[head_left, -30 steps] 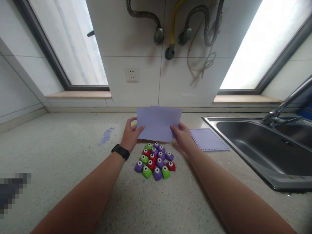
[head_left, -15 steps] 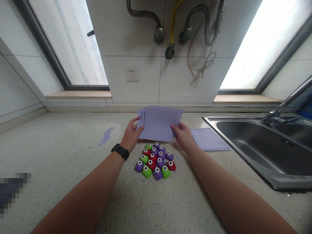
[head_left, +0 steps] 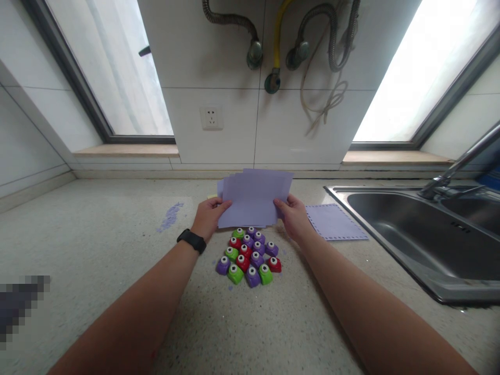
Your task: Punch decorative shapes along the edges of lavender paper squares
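Purple sheets [head_left: 253,199] have fanned, left hand [head_left: 208,215] and right hand [head_left: 292,214] pinching them (punches [head_left: 257,260] clustered nearby).

No words or numbers can be read, only dark star marks [head_left: 252,271] atop coloured punches [head_left: 257,262], lower centre.

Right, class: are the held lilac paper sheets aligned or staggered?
Staggered: the lilac paper sheets show offset edges near the left hand.
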### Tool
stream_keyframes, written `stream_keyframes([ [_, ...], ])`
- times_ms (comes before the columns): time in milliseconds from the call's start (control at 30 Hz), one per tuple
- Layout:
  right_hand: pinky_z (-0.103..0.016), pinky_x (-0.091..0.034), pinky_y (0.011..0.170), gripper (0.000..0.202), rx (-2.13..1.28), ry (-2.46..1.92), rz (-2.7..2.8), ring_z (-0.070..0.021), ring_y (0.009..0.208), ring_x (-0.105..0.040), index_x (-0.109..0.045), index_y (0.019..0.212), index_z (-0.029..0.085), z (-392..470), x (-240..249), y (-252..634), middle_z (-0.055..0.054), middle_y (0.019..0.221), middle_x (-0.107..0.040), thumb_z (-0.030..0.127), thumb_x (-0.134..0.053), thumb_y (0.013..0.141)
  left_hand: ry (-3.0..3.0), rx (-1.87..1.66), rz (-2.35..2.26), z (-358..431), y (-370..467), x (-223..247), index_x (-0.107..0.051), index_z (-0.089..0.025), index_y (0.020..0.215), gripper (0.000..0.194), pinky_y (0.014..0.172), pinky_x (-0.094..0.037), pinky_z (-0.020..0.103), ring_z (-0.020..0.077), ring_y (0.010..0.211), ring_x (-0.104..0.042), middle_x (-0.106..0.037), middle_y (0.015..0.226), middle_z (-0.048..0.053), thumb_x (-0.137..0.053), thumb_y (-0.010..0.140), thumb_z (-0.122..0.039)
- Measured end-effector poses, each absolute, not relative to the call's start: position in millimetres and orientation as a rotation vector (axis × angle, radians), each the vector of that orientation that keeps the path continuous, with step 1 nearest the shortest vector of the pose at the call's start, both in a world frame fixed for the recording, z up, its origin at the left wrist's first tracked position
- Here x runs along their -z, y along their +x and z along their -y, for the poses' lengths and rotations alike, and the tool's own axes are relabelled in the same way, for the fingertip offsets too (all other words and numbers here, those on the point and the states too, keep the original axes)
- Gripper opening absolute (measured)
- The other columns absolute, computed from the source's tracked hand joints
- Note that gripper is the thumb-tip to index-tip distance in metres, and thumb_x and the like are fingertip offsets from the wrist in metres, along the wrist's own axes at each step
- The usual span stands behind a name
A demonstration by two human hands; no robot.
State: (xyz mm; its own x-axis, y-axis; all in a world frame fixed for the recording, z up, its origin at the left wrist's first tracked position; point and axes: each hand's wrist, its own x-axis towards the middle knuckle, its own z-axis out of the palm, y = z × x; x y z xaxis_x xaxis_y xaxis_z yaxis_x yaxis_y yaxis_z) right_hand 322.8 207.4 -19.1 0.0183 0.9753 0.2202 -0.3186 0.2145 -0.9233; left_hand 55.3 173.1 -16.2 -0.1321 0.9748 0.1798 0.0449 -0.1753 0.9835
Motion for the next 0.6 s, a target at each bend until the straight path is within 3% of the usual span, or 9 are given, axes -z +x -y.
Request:
stream_keyframes([
  [600,-0.039,-0.06,0.085,0.04,-1.203,-0.869,1.088,-0.0245,0.09,-0.074,-0.076,0.106,0.021,-205.4,18.5,320.8,-0.006,0.106,-0.082,0.04,-0.087,0.072,1.175,-1.553,-1.149,-174.0,60.4,14.3,-0.07,-0.015,0.112,0.023,0.078,-0.063,0.038,0.0193,0.088,-0.072,-0.073,0.107,0.006,-0.071,0.099,-0.033],
])
